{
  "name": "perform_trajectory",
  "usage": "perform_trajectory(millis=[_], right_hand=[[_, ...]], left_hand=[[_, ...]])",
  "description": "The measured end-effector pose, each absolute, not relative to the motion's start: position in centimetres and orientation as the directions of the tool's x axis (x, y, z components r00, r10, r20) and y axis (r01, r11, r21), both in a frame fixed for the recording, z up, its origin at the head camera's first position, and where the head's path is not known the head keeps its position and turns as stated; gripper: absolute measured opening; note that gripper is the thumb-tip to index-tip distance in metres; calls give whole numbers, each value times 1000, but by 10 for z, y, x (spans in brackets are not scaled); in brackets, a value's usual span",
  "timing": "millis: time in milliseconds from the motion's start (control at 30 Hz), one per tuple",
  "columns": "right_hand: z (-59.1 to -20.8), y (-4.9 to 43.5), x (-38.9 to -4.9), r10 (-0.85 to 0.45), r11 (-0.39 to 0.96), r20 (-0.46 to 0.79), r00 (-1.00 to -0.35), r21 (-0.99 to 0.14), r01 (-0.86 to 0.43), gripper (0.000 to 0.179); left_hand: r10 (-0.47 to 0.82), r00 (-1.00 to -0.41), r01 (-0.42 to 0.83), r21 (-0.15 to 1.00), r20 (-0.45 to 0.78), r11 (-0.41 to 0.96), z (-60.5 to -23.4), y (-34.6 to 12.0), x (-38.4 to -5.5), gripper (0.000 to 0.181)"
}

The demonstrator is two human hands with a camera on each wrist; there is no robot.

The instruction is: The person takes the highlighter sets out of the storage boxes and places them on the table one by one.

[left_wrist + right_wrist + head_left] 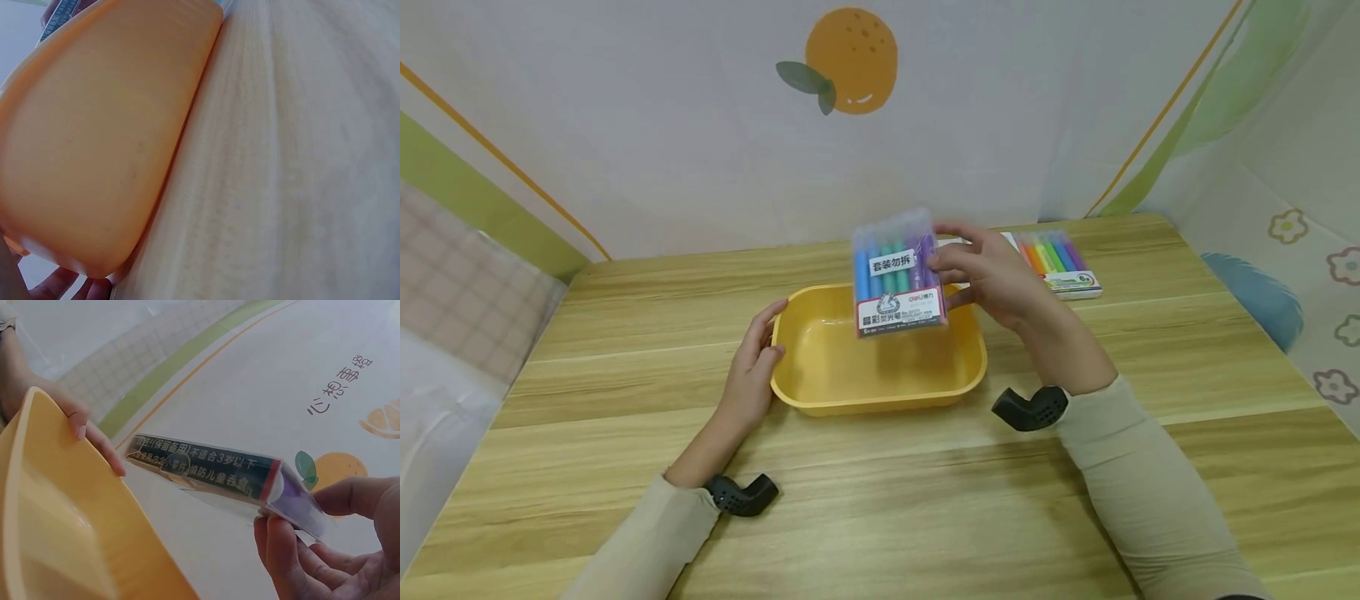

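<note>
My right hand grips a clear pack of highlighters by its right edge, thumb on one side and fingers on the other. Blue, green and purple pens show through the plastic. The pack is held up over a yellow plastic basin, tilted so its label faces me. At the basin's left end, my left hand holds the rim, with the thumb at the edge. Seen from the left wrist, the basin's outer wall stands on the table, and only some fingertips show below it.
Behind my right hand, a second pack of highlighters in rainbow colours lies on the wooden table. White fabric with an orange print hangs along the table's back edge. Each wrist wears a black device.
</note>
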State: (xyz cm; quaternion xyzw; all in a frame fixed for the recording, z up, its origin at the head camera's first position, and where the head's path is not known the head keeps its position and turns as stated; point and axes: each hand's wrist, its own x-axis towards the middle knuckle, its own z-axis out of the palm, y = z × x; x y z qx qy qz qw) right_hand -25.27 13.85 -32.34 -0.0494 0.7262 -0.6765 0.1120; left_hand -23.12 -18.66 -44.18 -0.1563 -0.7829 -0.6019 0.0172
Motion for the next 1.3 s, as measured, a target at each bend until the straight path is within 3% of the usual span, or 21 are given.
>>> perform_trajectory(millis=[633,1300], right_hand=[[-316,154,-251,-195,52,-69,-978,-997,60,59],[-310,159,-250,-194,-82,-65,-979,-993,82,61]], left_hand=[[229,-951,256,944,208,206,-442,-187,-231,60],[231,-952,251,946,203,206,-443,-189,-229,59]])
